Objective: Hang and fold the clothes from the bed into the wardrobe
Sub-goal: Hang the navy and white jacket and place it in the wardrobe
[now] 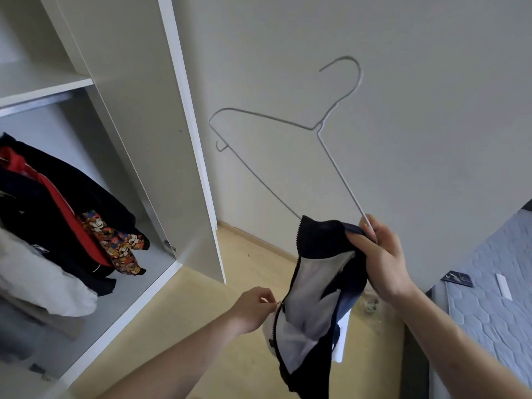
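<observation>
- Right hand gripped one end of a white wire hanger together with the collar of a dark zip-up garment; hanger stuck up tilted in front of the wall, hook at top.
- Garment hung from that hand above the wood floor, pale lining showing, zip open.
- Left hand pinched the zipper pull at the garment's left edge.
- Wardrobe stood at left, door open; dark, red and patterned clothes hung inside under the rail.
- Bed at right edge, grey-blue cover.
</observation>
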The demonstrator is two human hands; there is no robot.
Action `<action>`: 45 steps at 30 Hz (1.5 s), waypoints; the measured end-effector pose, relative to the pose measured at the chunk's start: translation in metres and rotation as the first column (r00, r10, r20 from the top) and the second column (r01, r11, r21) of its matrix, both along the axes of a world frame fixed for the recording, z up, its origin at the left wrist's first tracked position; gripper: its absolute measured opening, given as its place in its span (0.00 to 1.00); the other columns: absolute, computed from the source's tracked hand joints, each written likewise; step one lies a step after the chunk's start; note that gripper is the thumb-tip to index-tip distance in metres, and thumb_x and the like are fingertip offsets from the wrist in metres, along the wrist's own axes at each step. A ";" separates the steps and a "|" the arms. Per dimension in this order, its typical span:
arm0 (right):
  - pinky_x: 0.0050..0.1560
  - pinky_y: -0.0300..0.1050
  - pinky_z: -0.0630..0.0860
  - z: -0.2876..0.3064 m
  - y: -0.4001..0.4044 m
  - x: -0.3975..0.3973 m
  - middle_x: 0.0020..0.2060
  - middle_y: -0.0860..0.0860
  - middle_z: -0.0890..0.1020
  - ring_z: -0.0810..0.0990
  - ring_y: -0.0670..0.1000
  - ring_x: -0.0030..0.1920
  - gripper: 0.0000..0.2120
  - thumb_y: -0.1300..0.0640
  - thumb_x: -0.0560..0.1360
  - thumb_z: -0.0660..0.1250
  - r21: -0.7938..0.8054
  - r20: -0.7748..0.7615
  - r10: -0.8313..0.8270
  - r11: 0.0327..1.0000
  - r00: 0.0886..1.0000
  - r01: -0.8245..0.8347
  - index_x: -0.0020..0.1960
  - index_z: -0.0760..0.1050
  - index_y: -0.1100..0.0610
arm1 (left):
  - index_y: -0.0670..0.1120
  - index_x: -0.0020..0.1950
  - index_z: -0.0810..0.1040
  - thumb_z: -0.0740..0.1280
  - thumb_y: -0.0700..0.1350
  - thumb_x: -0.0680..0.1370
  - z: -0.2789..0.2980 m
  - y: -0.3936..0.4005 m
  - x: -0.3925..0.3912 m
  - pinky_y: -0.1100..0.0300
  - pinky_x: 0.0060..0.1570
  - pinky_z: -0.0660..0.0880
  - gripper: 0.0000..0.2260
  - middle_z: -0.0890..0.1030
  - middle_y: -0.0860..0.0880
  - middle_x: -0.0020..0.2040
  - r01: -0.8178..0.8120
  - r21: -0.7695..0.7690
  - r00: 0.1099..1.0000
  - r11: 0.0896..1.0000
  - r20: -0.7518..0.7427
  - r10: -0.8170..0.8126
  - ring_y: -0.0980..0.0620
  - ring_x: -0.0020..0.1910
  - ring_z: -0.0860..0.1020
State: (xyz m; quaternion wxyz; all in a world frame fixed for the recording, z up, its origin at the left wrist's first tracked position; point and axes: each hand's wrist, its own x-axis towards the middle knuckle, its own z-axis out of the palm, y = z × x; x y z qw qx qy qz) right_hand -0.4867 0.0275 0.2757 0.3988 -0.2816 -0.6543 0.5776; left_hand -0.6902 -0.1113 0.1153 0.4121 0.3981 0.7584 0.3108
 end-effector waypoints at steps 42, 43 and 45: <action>0.26 0.40 0.52 -0.032 0.023 0.104 0.26 0.51 0.60 0.56 0.49 0.28 0.23 0.40 0.79 0.58 0.185 0.264 -0.259 0.959 0.929 0.215 0.34 0.73 0.56 | 0.43 0.43 0.75 0.61 0.51 0.81 0.150 0.070 -0.146 0.58 0.37 0.68 0.14 0.77 0.49 0.39 -0.375 0.263 0.877 0.889 -0.209 0.432 0.50 0.39 0.74; 0.26 0.40 0.52 -0.033 0.023 0.102 0.26 0.50 0.60 0.56 0.49 0.28 0.23 0.40 0.79 0.58 0.182 0.270 -0.253 0.961 0.929 0.209 0.35 0.73 0.56 | 0.43 0.42 0.75 0.61 0.51 0.82 0.154 0.070 -0.147 0.59 0.37 0.68 0.14 0.77 0.50 0.38 -0.337 0.287 0.876 0.897 -0.253 0.410 0.51 0.38 0.74; 0.27 0.42 0.52 -0.035 0.021 0.095 0.26 0.50 0.59 0.56 0.49 0.28 0.24 0.40 0.79 0.58 0.188 0.292 -0.234 0.965 0.927 0.185 0.35 0.73 0.56 | 0.46 0.38 0.73 0.61 0.51 0.83 0.163 0.071 -0.147 0.60 0.36 0.66 0.15 0.77 0.51 0.36 -0.279 0.335 0.867 0.900 -0.316 0.386 0.54 0.37 0.75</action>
